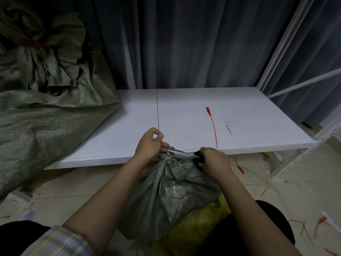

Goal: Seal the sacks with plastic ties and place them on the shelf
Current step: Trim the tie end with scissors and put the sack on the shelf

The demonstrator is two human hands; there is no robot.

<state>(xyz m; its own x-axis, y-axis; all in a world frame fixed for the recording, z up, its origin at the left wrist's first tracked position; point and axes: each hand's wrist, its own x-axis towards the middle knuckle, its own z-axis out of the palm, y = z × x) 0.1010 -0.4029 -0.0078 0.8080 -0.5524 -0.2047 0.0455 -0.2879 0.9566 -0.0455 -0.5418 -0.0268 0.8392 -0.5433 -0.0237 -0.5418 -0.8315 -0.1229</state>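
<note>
Left hand (150, 143) pinches the pale tie end at the gathered neck of the green sack (171, 196). Right hand (215, 159) grips the black-handled scissors (184, 153), blades pointing to 9 o'clock at that neck. The sack sits before the white shelf (129, 126). On the shelf, a red plastic tie (212, 124) lies at 1 o'clock; a tied sack (46, 100) lies at 10 o'clock.

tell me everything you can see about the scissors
The scissors have pale metal blades and dark handles. They lie roughly level above the gathered neck of the grey-green sack, at the shelf's front edge. The right hand grips the handles; the blade tips point at the left hand, which pinches something pale there.
</note>
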